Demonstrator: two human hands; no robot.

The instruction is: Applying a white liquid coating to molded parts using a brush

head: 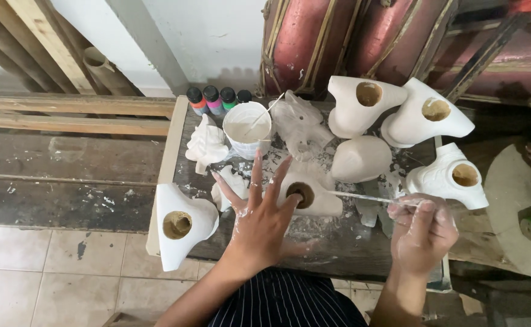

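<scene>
Here, head view: a paint-smeared left hand (262,221) hovers with spread fingers, grasping nothing, over a white-coated moulded piece (306,195) lying on the spattered worktable (338,248).
The piece is matte white with a round brownish hole; the right hand (421,233) pinches a thin brush (362,197) whose tip reaches it. A white paint cup (247,128) stands behind.

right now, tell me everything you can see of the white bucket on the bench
The white bucket is a small round tub, plastic by the look, standing upright and open near the bench's back edge. It holds white paint, and its rim and sides are smeared with it. A thin stick leans inside against the rim. Small paint bottles stand just behind it and a white figure sits on its left.
</scene>
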